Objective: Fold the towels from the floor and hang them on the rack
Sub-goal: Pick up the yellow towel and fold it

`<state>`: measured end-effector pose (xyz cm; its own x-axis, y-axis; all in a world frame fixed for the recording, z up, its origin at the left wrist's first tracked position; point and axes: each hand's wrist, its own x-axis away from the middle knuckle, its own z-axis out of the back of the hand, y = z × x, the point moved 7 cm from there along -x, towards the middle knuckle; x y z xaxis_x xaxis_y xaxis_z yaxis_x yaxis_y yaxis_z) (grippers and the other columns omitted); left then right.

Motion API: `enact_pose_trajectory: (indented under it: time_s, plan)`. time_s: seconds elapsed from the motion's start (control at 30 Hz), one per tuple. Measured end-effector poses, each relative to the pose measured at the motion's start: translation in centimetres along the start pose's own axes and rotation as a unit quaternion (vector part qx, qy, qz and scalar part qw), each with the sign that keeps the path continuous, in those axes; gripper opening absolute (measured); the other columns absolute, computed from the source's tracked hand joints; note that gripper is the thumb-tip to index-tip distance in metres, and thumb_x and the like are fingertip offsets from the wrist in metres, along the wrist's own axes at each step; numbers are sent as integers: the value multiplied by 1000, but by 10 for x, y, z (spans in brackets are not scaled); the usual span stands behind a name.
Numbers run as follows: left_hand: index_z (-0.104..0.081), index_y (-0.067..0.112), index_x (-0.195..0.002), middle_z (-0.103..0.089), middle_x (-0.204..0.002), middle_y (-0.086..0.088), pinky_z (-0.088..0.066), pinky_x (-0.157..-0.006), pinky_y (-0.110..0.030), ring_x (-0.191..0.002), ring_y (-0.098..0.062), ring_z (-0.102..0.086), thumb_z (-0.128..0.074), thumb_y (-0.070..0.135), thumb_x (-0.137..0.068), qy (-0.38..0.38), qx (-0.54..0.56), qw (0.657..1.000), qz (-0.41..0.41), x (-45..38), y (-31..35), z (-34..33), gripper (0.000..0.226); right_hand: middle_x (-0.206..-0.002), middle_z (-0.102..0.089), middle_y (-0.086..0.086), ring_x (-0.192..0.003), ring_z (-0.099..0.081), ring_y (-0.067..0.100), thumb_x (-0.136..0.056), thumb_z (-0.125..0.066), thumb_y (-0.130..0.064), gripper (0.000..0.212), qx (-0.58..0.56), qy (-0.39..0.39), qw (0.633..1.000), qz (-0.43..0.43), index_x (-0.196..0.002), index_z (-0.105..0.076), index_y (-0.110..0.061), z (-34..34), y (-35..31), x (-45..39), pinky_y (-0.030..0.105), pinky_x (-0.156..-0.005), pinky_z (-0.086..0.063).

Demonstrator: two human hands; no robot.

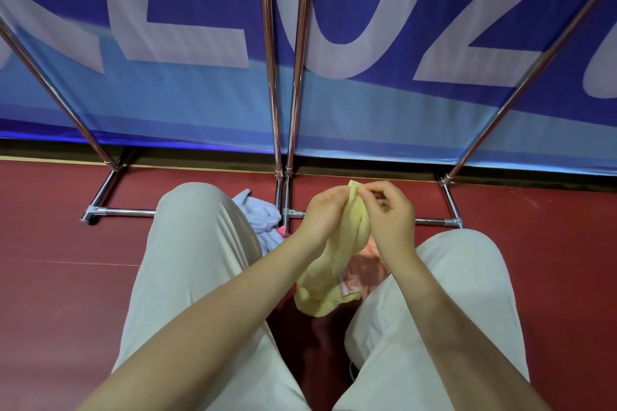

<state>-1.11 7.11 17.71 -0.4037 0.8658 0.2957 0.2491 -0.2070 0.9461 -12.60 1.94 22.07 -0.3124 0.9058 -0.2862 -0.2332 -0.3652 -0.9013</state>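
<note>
Both forearms reach out over my knees; left hand (322, 210) and right hand (389, 210) pinch the yellow towel (334, 264) by its top edge, above the floor (66, 260). I judge folding is just starting: next I need its corners found and spread apart.

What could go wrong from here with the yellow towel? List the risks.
1. Both the left hand and the right hand pinch only the top corner of the yellow towel, which hangs bunched; a fold started now would likely come out uneven.
2. Its lower end hangs over the orange towel on the floor and may drag it along.
3. The blue towel lies against the rack base and could snag when lifted.
</note>
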Motion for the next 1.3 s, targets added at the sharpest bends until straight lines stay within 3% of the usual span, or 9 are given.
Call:
enact_pose_trajectory:
  time_s: [0.13,0.23,0.43,0.53,0.7,0.83,1.03,1.17,1.3]
  plan:
    - [-71,14,-87,-67,-72,8,-46,-72,-29,-73,-9,-58,-51,33,-96,-7,-5,1000,13,3,-1,-1,29,-76,-67,-6,-71,-59,7,-86,-68,-12,6,-40,9,998,-45,-81,-70,-15,1,3,2,23,-66,-47]
    - [-71,10,-94,-65,-75,8,-44,-67,-19,-70,-4,-56,-53,29,-97,-12,-35,999,-11,4,-1,0,26,-70,-66,-12,-64,-53,0,-86,-68,-13,10,-54,7,996,-67,-79,-69,-20,0,5,3,17,-63,-42]
    - [-71,12,-84,-67,-80,-6,-48,-75,-34,-78,-18,-60,-57,23,-93,48,5,999,-22,4,3,14,19,-92,-71,-3,-88,-65,10,-92,-57,-7,15,-88,-60,992,-70,-97,-70,-12,-11,0,5,23,-76,-52]
    - [-66,17,-74,-60,-70,0,-42,-70,-31,-72,-16,-53,-55,19,-95,83,1,996,-34,2,11,25,24,-87,-65,1,-78,-59,5,-90,-60,-3,12,-94,-86,990,-65,-100,-64,-7,-14,-3,6,20,-72,-50]
    - [-59,16,-69,-51,-61,6,-37,-62,-28,-61,-9,-45,-51,20,-98,118,-52,988,-89,1,34,46,30,-80,-64,-9,-78,-61,8,-87,-66,-24,4,51,-175,981,-63,-88,-62,-23,-22,17,8,26,-72,-49]
    - [-65,4,-86,-59,-75,-1,-40,-69,-28,-70,-10,-50,-49,21,-99,118,-168,967,-152,3,43,53,27,-61,-49,-10,-62,-49,7,-93,-59,-30,19,207,-233,950,-10,-78,-54,-20,-29,25,15,28,-72,-30]
    - [-64,4,-87,-61,-77,0,-43,-78,-36,-77,-14,-52,-47,21,-100,151,-186,960,-144,-1,30,71,27,-92,-68,-5,-87,-61,16,-92,-60,-30,19,237,-145,960,35,-102,-66,-16,-15,16,10,34,-75,-46]
    - [-64,15,-90,-62,-81,8,-43,-81,-30,-81,-9,-55,-46,20,-101,111,-185,963,-162,4,30,62,22,-112,-67,-2,-102,-61,21,-91,-61,-36,38,253,-127,959,-3,-127,-54,-24,-10,20,10,38,-85,-49]
    - [-60,38,-86,-64,-82,22,-44,-82,-26,-82,2,-57,-47,25,-100,56,-226,954,-189,12,24,45,23,-100,-60,-2,-94,-59,23,-87,-63,-29,23,293,-146,944,-40,-107,-66,-17,-13,38,6,32,-73,-42]
